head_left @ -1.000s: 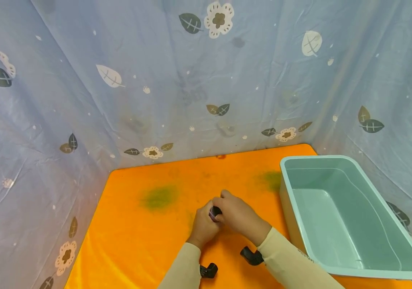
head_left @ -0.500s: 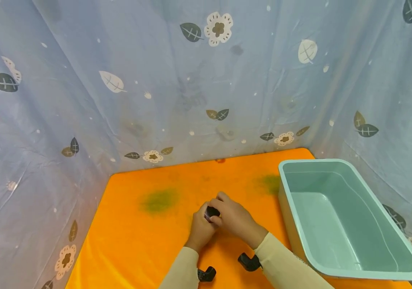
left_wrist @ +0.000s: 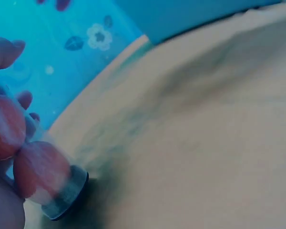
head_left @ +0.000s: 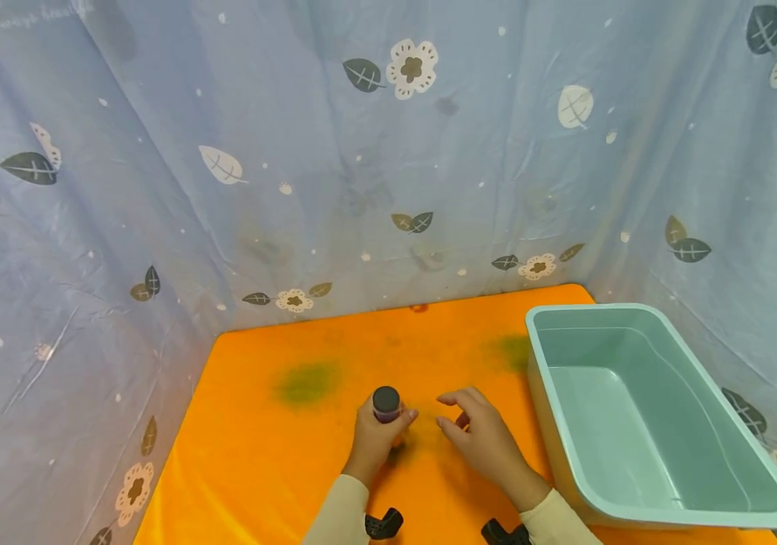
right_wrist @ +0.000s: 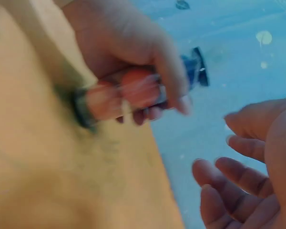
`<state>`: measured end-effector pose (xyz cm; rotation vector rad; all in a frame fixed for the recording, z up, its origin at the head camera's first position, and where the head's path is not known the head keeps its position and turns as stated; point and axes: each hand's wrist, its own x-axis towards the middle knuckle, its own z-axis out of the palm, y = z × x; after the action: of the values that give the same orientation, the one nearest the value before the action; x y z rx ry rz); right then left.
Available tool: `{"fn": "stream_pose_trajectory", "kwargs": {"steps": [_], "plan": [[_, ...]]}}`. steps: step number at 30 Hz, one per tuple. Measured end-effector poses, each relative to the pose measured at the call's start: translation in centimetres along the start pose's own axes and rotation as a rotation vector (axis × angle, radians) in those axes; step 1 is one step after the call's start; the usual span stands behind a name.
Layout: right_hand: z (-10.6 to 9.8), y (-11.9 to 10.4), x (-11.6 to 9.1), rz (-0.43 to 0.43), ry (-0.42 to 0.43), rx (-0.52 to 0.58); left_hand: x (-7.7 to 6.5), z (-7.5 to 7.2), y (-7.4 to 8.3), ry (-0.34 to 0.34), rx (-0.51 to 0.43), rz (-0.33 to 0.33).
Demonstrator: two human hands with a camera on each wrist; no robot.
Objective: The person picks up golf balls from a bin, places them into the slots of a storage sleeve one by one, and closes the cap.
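My left hand (head_left: pixel 373 440) grips a clear tube (head_left: pixel 386 400) with a black cap on top, standing over the orange cloth. In the right wrist view the tube (right_wrist: pixel 104 99) has a dark cap at each end and round orange-red balls inside. The left wrist view catches its lower cap (left_wrist: pixel 66 193) close to the cloth, with two balls stacked above. To the right, my right hand (head_left: pixel 486 437) is apart from the tube, fingers loosely bent and nothing between them.
A pale green plastic tub (head_left: pixel 606 416) stands at the table's right side. The table is covered by an orange cloth (head_left: pixel 259 454) with dark green stains. A blue patterned curtain (head_left: pixel 334 174) hangs round the back and sides.
My right hand has let go of the tube's top and drawn away to the right. My left hand keeps hold of the tube, whose black cap now shows fully.
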<state>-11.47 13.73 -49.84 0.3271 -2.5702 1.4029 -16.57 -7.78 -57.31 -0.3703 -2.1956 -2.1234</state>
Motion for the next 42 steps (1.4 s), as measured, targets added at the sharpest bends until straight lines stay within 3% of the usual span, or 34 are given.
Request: {"fn": "stream_pose_trajectory", "kwargs": {"steps": [6,12,15,19,22,29,37,42], "plan": [[0.2,1.2,-1.9,0.053,0.060,0.062,-1.2,0.8,0.3,-0.078,-0.022,-0.043],[0.9,2.1,-2.8,0.107,0.036,0.087,-2.1,1.5,-0.4,-0.035,0.014,0.002],[1.2,2.2,-3.0,0.139,0.034,0.123,-2.5,1.6,-0.6,-0.051,0.025,0.008],[1.7,1.6,-2.6,0.197,-0.006,0.269,-3.5,0.8,-0.5,-0.111,0.002,-0.075],[2.2,0.8,-1.7,0.269,-0.066,0.403,-4.1,0.0,0.2,-0.112,-0.022,-0.125],[4.3,-0.6,0.3,0.340,-0.122,0.532,-3.3,0.0,1.7,-0.082,-0.138,-0.193],[5.6,-1.0,0.9,0.372,-0.085,0.580,-2.8,-0.2,2.3,-0.077,-0.140,-0.208],[5.7,-1.1,1.5,0.350,-0.124,0.597,-2.5,-0.4,2.4,-0.045,-0.128,-0.196]]}}
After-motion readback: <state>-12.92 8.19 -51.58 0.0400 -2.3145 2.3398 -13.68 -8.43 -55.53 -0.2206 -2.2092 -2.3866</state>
